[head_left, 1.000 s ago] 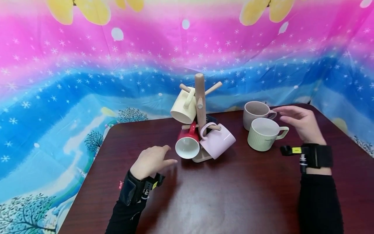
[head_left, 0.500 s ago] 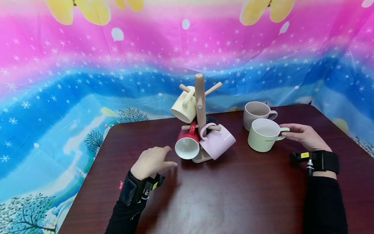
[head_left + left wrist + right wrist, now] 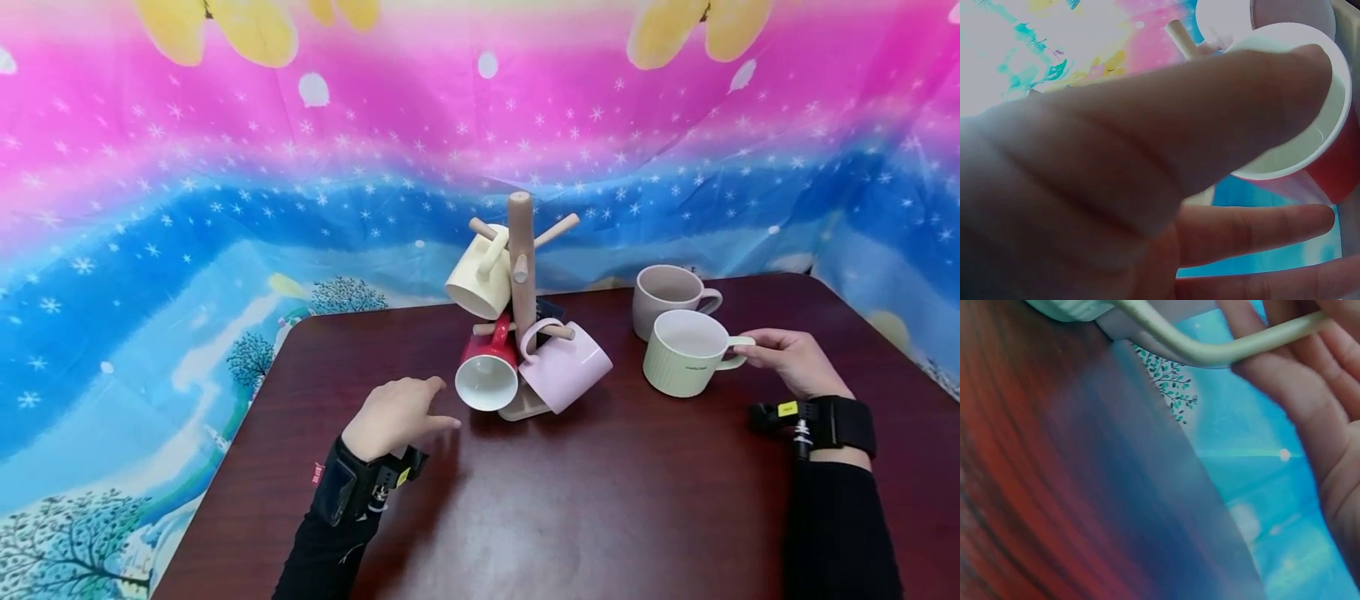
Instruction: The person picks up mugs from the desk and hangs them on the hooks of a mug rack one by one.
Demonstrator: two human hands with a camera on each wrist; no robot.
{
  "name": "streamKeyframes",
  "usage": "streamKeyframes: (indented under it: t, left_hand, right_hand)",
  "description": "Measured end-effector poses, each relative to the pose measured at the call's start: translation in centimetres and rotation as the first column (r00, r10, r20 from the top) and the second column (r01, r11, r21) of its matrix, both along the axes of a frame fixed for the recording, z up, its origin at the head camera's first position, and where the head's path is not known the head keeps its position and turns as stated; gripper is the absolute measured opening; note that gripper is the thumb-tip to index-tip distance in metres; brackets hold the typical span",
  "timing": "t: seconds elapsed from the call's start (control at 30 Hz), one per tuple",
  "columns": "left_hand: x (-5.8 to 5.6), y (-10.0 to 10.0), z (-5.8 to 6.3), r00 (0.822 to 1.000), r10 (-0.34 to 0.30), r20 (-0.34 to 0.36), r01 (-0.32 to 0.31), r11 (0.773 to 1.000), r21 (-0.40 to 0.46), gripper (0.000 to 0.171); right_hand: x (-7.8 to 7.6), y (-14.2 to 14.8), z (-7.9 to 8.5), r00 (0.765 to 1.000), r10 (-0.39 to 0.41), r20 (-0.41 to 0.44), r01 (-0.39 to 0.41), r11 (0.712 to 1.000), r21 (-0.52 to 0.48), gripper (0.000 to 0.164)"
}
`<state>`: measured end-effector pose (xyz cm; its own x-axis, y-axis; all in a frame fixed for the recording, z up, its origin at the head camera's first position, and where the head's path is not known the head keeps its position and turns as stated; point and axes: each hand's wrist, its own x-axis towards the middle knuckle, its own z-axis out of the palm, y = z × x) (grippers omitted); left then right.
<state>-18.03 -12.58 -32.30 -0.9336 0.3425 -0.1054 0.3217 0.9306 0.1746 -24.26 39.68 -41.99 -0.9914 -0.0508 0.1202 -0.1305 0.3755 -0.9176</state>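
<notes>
My right hand (image 3: 797,363) pinches the handle of a pale green ribbed mug (image 3: 681,367), which stands upright at the right of the table. In the right wrist view, thumb and fingers lie about the green handle (image 3: 1254,347). Behind that mug is a grey-brown mug (image 3: 651,307), its handle also pointing right. My left hand (image 3: 393,417) holds nothing; its fingers are spread just left of a red mug (image 3: 467,354) with a white inside. That mug hangs on a wooden mug tree (image 3: 522,292), along with a cream mug (image 3: 476,279) and a pink mug (image 3: 572,367).
The dark wooden table (image 3: 600,508) reaches back to a pink and blue printed cloth (image 3: 405,108). Bare pegs (image 3: 558,228) stick out from the tree's upper part. A small black object (image 3: 551,308) sits behind the tree.
My right hand has come down and forward from beside the grey-brown mug's handle and taken hold of the green mug's handle. My left hand has stayed in place. The head view has shifted slightly.
</notes>
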Motion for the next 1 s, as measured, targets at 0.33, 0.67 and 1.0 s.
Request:
streamKeyframes:
  t: [0.33, 0.67, 1.0]
  left_hand:
    - [0.0, -0.1, 0.2, 1.0, 0.014, 0.0, -0.014, 1.0, -0.007, 0.055]
    - [0.1, -0.3, 0.3, 1.0, 0.028, 0.011, -0.028, 1.0, -0.014, 0.057]
    - [0.2, -0.6, 0.4, 1.0, 0.031, -0.001, -0.031, 1.0, -0.006, 0.056]
  right_hand:
    - [0.5, -0.2, 0.7, 0.991, 0.042, -0.13, -0.059, 0.99, -0.129, 0.021]
    - [1.7, -1.8, 4.7, 0.95, 0.066, -0.306, -0.184, 0.908, -0.375, 0.026]
    - [1.2, -6.8, 7.3, 0.853, 0.242, -0.463, -0.466, 0.752, -0.466, 0.03]
